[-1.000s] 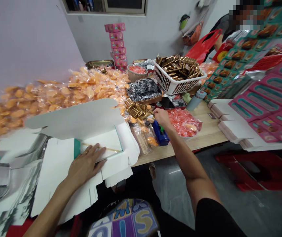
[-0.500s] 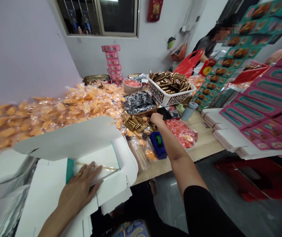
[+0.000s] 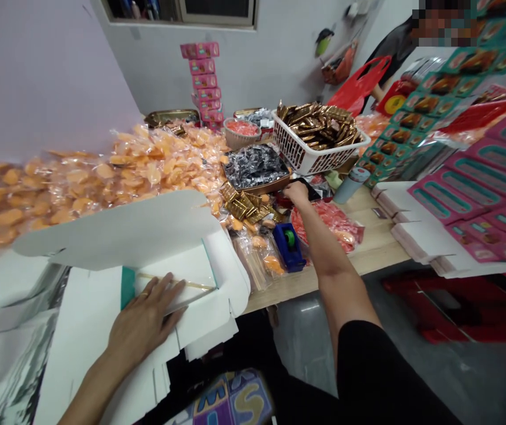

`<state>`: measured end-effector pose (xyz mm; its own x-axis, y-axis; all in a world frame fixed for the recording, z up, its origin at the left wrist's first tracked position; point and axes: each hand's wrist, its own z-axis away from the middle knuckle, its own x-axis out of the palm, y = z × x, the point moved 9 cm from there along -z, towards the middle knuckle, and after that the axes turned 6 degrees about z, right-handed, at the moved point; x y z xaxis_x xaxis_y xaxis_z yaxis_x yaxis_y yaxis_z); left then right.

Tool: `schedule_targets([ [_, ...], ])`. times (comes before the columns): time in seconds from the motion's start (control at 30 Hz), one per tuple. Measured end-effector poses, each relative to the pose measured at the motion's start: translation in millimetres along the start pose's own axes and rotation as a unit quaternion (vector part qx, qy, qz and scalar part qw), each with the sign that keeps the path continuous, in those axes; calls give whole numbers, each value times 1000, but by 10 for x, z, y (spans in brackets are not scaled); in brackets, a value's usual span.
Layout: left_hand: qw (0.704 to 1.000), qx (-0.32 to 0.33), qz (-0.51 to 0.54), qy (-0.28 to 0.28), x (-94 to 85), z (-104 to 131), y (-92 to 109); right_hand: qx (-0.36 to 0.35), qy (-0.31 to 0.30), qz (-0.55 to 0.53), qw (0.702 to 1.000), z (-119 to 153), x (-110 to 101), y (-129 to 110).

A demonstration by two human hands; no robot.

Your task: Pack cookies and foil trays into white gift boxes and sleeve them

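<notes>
My left hand [image 3: 153, 307] lies with outstretched fingers inside an open white cardboard box [image 3: 89, 313], over a clear packet holding a thin pale stick [image 3: 197, 285]. Its raised lid [image 3: 120, 230] stands behind the hand. Across the table, my right hand [image 3: 297, 192] is closed, its fingers curled downward beside a dark item [image 3: 310, 188]. What its fingertips hold, if anything, is hidden. Left of it are gold packets [image 3: 246, 206]; just beyond is a tray of black packets [image 3: 255, 166]. A blue tape dispenser [image 3: 289, 248] and red packets [image 3: 330, 227] lie beneath the right forearm.
Orange items in clear bags [image 3: 147, 168] are heaped along the wall. A white basket [image 3: 319, 159] holds brown-gold packets. A grey bottle [image 3: 352, 185] stands near stacked pink boxes [image 3: 478, 177] and teal boxes [image 3: 412, 121]. A person's arm [image 3: 379, 91] shows behind a red bag.
My right hand has moved right and slightly farther away, from the gold packets to the dark item. My left hand stays in the box. The view has tilted downward.
</notes>
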<state>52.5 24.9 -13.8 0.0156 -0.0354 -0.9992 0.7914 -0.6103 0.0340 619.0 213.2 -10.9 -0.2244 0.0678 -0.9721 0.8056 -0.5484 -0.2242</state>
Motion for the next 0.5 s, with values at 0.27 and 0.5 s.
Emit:
schedule_targets([
  [0.27,999,6,13,44,26,15,-25,61,33,-262,963,22,-14,221],
  [0.5,999,7,19,49,44,10,-28,75,26,-407,910,-17,5,297],
])
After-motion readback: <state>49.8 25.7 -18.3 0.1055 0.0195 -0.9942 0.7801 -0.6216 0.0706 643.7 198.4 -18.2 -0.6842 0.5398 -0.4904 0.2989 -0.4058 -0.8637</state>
